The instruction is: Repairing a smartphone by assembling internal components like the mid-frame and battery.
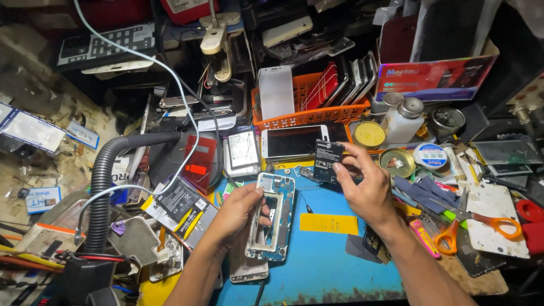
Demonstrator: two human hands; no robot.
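My left hand [241,211] grips an opened phone frame [274,217] with its silver inner shell and blue circuit parts exposed, held just above the blue work mat [326,266]. My right hand [365,184] is raised to the right of it and pinches a flat black phone battery [327,160] by its lower edge, upright and tilted. The battery hangs apart from the frame, above and to its right. A grey phone back [248,271] lies on the mat under the frame.
An orange basket [309,116] of phones and a white phone [293,140] lie behind. A ribbed black hose [105,181] curves at left. Orange-handled scissors [481,224], tins, a white bottle [403,120] and loose batteries [178,199] crowd the bench.
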